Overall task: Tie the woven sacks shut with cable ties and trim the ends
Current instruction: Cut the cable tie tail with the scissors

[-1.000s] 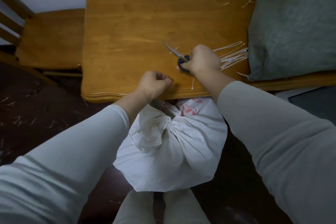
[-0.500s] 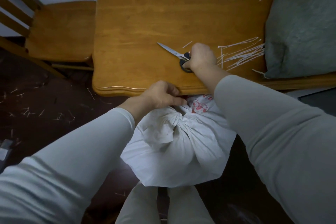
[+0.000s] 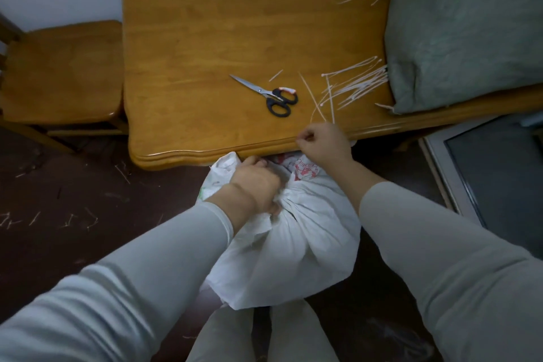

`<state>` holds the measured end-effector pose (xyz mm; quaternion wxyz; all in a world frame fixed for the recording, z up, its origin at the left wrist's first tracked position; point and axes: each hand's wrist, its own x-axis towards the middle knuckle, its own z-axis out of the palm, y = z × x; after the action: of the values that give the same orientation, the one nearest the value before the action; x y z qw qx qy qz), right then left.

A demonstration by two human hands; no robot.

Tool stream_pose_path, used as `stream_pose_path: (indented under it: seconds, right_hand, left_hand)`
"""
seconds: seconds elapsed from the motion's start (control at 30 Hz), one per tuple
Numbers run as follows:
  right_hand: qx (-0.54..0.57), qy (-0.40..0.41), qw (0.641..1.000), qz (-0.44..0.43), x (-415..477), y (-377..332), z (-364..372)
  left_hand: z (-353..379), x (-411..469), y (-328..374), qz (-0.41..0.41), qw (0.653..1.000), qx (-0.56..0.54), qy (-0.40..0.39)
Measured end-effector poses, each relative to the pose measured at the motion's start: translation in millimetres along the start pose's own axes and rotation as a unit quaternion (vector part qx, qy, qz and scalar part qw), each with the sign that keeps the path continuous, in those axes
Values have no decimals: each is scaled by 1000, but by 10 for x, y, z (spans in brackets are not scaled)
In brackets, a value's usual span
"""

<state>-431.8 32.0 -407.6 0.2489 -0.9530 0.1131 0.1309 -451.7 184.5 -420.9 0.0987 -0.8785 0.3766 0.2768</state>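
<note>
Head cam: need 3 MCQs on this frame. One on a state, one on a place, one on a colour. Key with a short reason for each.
1. The left hand:
A. hangs open and empty
B. grips the gathered neck of the sack
C. is a fist holding nothing

2. The scissors lie:
A. in the left hand
B. inside the sack
C. on the table, left of the cable ties

3. The scissors' handles are mostly:
A. black
B. green
C. yellow

Key:
1 B: its fingers curl round the bunched white fabric.
2 C: they rest flat on the wood, with no hand on them.
3 A: both finger loops are dark black.
</note>
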Motion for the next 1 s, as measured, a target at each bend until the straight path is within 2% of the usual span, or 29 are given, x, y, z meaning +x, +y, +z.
stream_pose_path:
  seconds: [0.1,0.23,0.4,0.57,0.7,0.8,0.93,1.0]
  right_hand:
    - [17,3,1000,24,-127,116,0]
    - [38,-9,998,49,-254,191,-80]
    - [77,-7,995,67,-362,330,-242]
    - [95,-16,993,66,-293,549,-325]
    - [93,-43,994,35,-148,735,-463]
    - [59,-53,997,-4,-20,908,-676]
    - [53,-61,996,-46,131,1183,-1044]
    - [47,-61,995,-64,190,1270,-1217]
  left_hand:
    - [64,42,84,20,997,73,22]
    - [79,69,104,8,991,112,71]
    - [31,124,92,13,990,98,98]
    - [48,159,121,-31,994,69,85]
    - [26,255,204,-104,993,47,31]
    - [-142,350,311,-190,981,-26,11]
    - [-549,329,377,-334,926,-177,7]
    - [-768,259,441,-394,887,-238,37]
